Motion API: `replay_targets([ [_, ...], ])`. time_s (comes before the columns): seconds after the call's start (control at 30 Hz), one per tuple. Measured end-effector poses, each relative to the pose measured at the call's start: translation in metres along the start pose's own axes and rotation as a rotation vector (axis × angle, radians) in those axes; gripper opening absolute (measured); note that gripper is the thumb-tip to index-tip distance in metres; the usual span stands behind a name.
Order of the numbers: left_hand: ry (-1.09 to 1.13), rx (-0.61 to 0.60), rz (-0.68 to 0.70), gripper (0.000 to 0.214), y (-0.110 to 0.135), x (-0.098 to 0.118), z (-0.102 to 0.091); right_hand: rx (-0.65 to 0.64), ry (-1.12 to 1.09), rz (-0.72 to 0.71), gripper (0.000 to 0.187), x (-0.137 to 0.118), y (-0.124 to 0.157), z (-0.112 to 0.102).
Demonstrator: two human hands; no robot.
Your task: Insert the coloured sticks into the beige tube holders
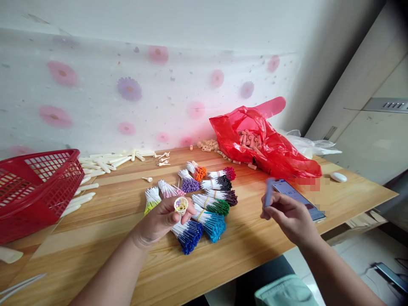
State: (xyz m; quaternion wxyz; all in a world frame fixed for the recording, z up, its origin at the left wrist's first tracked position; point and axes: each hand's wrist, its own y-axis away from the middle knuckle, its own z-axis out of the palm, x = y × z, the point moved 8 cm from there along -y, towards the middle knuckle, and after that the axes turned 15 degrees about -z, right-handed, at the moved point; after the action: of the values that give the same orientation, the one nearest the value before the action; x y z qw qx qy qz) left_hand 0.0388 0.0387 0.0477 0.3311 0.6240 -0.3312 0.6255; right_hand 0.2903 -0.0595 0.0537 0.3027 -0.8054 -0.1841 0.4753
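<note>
My left hand [161, 221] is closed around a small white tube [181, 205], whose open end shows coloured tips inside. It hovers over bundles of white sticks with coloured tips [204, 199] lying on the wooden table [105, 238]. My right hand [287, 214] pinches a thin blue-tipped stick [268, 192], blurred by motion, just in front of a phone [298, 197] lying near the table's right edge.
A red plastic basket [35, 187] stands at the left edge. White tubes [102, 163] lie along the back left. A red plastic bag [264, 144] holding small beige pieces sits at the back right, with a white oval object [338, 177] beyond it.
</note>
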Motion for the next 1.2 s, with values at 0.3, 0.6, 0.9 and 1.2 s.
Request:
replay_targets([
  [0.3, -0.013, -0.134, -0.148, 0.052, 0.003, -0.011, 0.012, 0.014, -0.25, -0.412, 0.009, -0.133, -0.065, 0.064],
  [0.6, -0.044, -0.195, -0.216, 0.058, 0.004, -0.016, 0.015, -0.075, -0.139, -0.46, 0.009, -0.134, -0.067, 0.077],
  [0.9, -0.078, -0.219, -0.228, 0.057, 0.006, -0.014, 0.014, -0.105, -0.084, -0.471, 0.009, -0.142, -0.066, 0.08],
  [1.2, -0.139, -0.025, -0.187, 0.046, 0.0, -0.006, 0.006, 0.011, 0.037, -0.48, 0.013, -0.144, -0.058, 0.084],
])
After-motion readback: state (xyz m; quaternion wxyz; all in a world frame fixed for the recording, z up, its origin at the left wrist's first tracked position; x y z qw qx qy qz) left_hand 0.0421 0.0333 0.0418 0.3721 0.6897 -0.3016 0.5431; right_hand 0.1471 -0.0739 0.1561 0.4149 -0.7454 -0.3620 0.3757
